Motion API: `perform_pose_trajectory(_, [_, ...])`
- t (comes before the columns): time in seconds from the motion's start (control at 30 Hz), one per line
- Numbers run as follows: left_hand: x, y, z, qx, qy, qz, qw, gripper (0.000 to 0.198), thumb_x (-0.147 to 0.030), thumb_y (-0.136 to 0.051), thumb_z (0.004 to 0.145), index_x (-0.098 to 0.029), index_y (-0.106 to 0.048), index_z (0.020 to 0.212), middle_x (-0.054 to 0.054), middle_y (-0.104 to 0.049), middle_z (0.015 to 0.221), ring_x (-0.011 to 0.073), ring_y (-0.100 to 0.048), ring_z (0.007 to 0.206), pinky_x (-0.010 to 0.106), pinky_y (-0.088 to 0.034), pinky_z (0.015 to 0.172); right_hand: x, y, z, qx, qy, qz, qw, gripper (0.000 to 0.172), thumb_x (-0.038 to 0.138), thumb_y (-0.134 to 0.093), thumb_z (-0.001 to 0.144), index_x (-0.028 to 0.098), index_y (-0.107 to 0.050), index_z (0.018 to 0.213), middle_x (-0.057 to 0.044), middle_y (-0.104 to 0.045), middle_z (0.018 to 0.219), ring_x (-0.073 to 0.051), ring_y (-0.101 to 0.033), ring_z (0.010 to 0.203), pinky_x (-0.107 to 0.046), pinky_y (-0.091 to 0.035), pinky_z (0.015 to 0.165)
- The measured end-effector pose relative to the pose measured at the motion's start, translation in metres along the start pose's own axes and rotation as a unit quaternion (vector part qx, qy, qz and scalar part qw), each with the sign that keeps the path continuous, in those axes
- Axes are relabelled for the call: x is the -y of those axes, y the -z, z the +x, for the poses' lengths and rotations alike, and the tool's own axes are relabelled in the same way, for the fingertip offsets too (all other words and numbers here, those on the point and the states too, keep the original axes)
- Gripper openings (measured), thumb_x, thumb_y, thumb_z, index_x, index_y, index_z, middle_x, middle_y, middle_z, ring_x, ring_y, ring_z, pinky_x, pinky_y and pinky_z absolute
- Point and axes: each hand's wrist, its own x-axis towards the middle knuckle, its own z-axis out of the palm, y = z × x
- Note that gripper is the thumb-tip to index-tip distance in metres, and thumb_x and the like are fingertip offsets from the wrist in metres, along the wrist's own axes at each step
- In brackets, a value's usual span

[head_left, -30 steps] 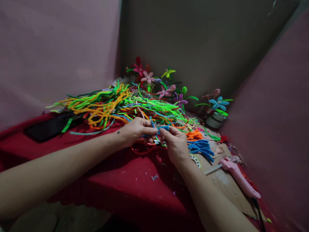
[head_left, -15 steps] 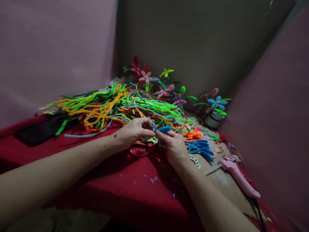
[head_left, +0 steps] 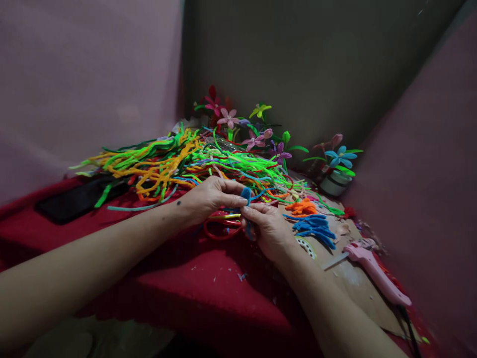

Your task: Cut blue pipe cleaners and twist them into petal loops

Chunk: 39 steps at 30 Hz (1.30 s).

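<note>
Head view: the left hand and right hand meet fingertip to fingertip, both pinched narrow on a short blue pipe cleaner standing roughly upright. The left is at its 9 o'clock, the right at 5 o'clock. Red scissors lie just beneath, a pipe cleaner pile crowds 11 o'clock, and bare red cloth lies at 6 o'clock.

left hand fingers pinched | right hand fingers pinched | fingertips meeting

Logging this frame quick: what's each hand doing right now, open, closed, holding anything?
Left hand: closed, fingertips pinching the blue pipe cleaner.
Right hand: closed, pinching the same blue pipe cleaner from below.
</note>
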Motion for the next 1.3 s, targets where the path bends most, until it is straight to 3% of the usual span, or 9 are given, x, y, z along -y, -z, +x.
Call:
perform_pose_trajectory(0.33, [0.000, -0.002, -0.001, -0.002, -0.001, 0.040, 0.999, 0.019, -0.031, -0.065, 0.069, -0.013, -0.063, 0.071, 0.002, -0.062, 0.066, 0.0130, -0.056, 0.063, 0.026, -0.047, 0.062, 0.002, -0.001, -0.002, 0.009, -0.013, 0.012, 1.000, 0.017, 0.028, -0.067, 0.065, 0.014, -0.060, 0.058, 0.005, -0.050, 0.044, -0.004, -0.033, 0.033, -0.020, -0.021, 0.034])
perform_pose_trajectory(0.67, [-0.001, -0.003, 0.000, -0.019, 0.027, 0.062, 0.998, 0.016, -0.029, -0.063, 0.069, -0.013, -0.064, 0.069, 0.001, -0.063, 0.065, 0.0126, -0.057, 0.061, 0.025, -0.045, 0.059, 0.000, -0.002, -0.004, -0.014, -0.002, -0.034, 0.999, 0.025, 0.027, -0.064, 0.067, 0.014, -0.056, 0.048, 0.005, -0.044, 0.037, -0.004, -0.031, 0.032, -0.021, -0.020, 0.035])
perform_pose_trajectory(0.9, [-0.001, -0.003, 0.001, 0.003, 0.028, 0.066, 0.997, 0.016, -0.029, -0.064, 0.067, -0.013, -0.063, 0.066, 0.001, -0.059, 0.060, 0.0118, -0.054, 0.056, 0.025, -0.044, 0.054, 0.003, -0.005, -0.006, 0.011, -0.019, -0.023, 0.999, 0.025, 0.034, -0.065, 0.066, 0.014, -0.058, 0.052, 0.004, -0.047, 0.041, -0.004, -0.032, 0.032, -0.020, -0.022, 0.035])
perform_pose_trajectory(1.1, [-0.002, -0.011, -0.001, -0.078, -0.041, 0.148, 0.985, 0.015, -0.026, -0.062, 0.067, -0.012, -0.064, 0.071, 0.000, -0.060, 0.064, 0.0112, -0.053, 0.062, 0.022, -0.042, 0.057, 0.002, -0.005, -0.004, -0.043, -0.008, -0.075, 0.996, 0.026, 0.028, -0.063, 0.066, 0.014, -0.054, 0.047, 0.006, -0.039, 0.035, -0.004, -0.029, 0.031, -0.021, -0.019, 0.035])
perform_pose_trajectory(1.23, [0.002, -0.011, 0.000, -0.137, -0.126, 0.286, 0.940, 0.015, -0.027, -0.060, 0.069, -0.013, -0.066, 0.065, -0.001, -0.058, 0.060, 0.0100, -0.051, 0.059, 0.020, -0.038, 0.055, 0.003, -0.004, -0.005, -0.048, -0.011, -0.126, 0.991, 0.025, 0.027, -0.062, 0.067, 0.014, -0.054, 0.047, 0.006, -0.038, 0.035, -0.004, -0.029, 0.032, -0.020, -0.018, 0.035])
perform_pose_trajectory(1.3, [0.004, -0.010, 0.000, -0.142, -0.137, 0.320, 0.927, 0.018, -0.028, -0.058, 0.071, -0.013, -0.066, 0.065, -0.001, -0.058, 0.058, 0.0099, -0.051, 0.058, 0.020, -0.037, 0.053, 0.003, -0.004, -0.006, -0.045, -0.021, -0.137, 0.989, 0.025, 0.027, -0.063, 0.067, 0.014, -0.054, 0.048, 0.006, -0.040, 0.036, -0.003, -0.030, 0.032, -0.020, -0.019, 0.035])
